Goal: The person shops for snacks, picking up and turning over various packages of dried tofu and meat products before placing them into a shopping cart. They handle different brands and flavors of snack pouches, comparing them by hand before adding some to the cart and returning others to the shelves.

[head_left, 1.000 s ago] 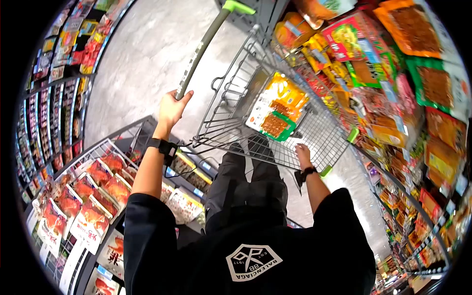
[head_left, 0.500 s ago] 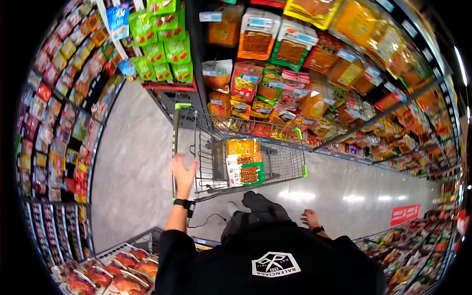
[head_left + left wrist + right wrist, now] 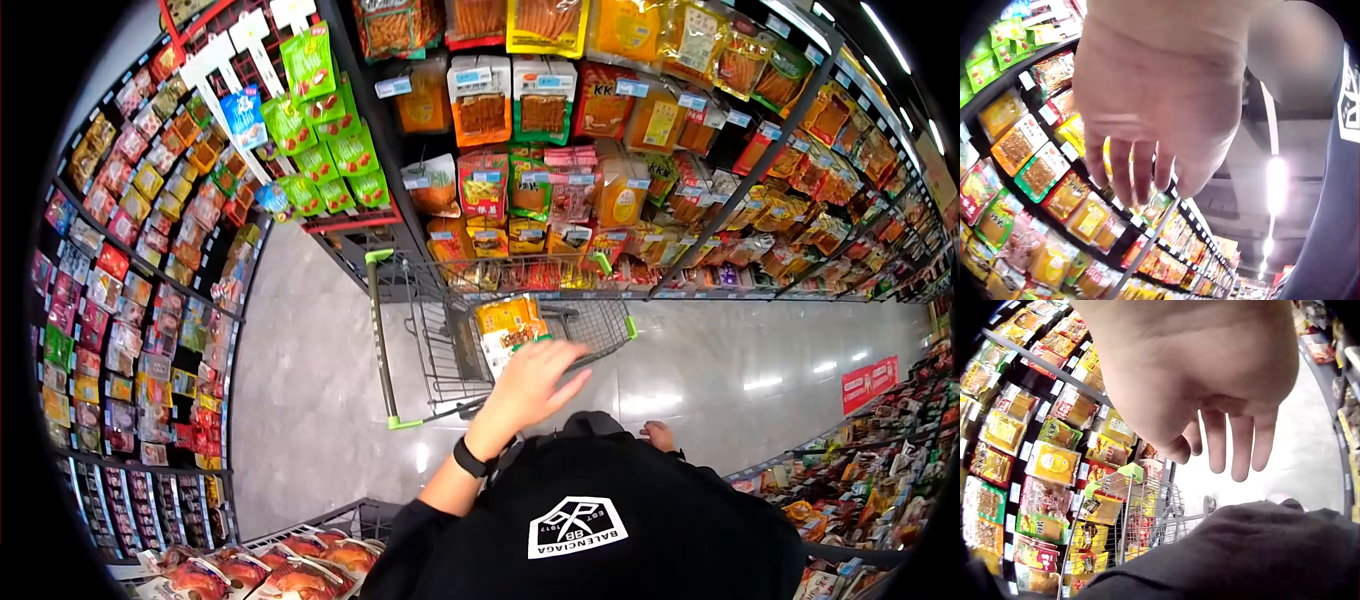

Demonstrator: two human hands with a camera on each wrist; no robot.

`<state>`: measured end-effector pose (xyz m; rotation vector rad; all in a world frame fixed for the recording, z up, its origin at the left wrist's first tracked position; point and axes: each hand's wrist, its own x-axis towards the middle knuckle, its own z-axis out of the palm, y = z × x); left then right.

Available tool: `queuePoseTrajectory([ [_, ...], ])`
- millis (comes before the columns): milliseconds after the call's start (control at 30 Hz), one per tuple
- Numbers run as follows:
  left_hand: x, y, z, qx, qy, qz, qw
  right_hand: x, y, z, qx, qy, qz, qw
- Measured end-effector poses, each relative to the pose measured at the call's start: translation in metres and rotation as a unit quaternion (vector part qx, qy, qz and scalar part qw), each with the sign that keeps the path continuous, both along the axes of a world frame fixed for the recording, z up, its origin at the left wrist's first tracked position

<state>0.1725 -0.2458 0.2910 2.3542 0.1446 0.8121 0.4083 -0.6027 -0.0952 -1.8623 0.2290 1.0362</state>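
Observation:
My left hand (image 3: 535,385) is held out in front of my body, fingers extended and holding nothing. In the head view it overlaps the near side of the shopping cart (image 3: 440,375). Yellow and white food packets (image 3: 505,318) lie in the cart, partly covered by this hand. The cart's handle (image 3: 380,340), with green ends, stands to the left, apart from the hand. My right hand (image 3: 657,436) hangs low by my right side, mostly behind the torso. The right wrist view shows its fingers (image 3: 1241,447) loosely bent, nothing in them, beside my dark trousers.
A shelf of hanging snack packets (image 3: 545,100) runs behind the cart. Green bags (image 3: 325,140) hang at its left end. Another packed shelf (image 3: 140,300) stands at the left, and red packets (image 3: 300,570) lie on a rack at the near left. Grey floor (image 3: 300,400) stretches between them.
My left hand has let go of the cart handle and moved right, across the front of my body. My right hand has dropped from beside the cart to my side. The head view has turned toward the shelf.

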Motion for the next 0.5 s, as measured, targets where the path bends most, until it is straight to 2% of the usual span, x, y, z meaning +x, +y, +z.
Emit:
queuePoseTrajectory([
  [67,-0.008,-0.012,-0.045,0.05,0.117,-0.002,0.992,0.007,0.015,0.016,0.009,0.004,0.001,1.0],
  [100,-0.016,-0.017,-0.069,0.058,0.238,-0.027,0.969,0.01,0.021,0.025,0.004,0.001,0.011,1.0],
  [133,-0.02,-0.024,-0.076,0.021,0.347,-0.065,0.935,0.014,0.024,0.029,-0.003,0.0,0.022,1.0],
  [167,-0.02,-0.029,-0.085,-0.015,0.375,-0.091,0.923,0.02,0.023,0.03,0.007,0.003,0.031,1.0],
  [200,-0.016,-0.037,-0.088,-0.009,0.376,-0.093,0.922,0.025,0.02,0.031,0.011,0.003,0.026,1.0],
  [267,-0.005,-0.055,-0.093,-0.046,0.265,-0.068,0.961,0.034,0.007,0.028,0.023,-0.01,0.031,0.999],
  [333,0.013,-0.067,-0.097,-0.06,0.262,-0.074,0.96,0.044,-0.016,0.024,0.028,-0.003,0.021,0.999],
  [467,0.055,-0.088,-0.102,-0.015,0.287,-0.071,0.955,0.061,-0.071,0.004,0.023,0.022,-0.032,0.999],
  [500,0.067,-0.093,-0.104,-0.01,0.301,-0.07,0.951,0.074,-0.106,-0.04,0.032,-0.049,0.073,0.996],
])
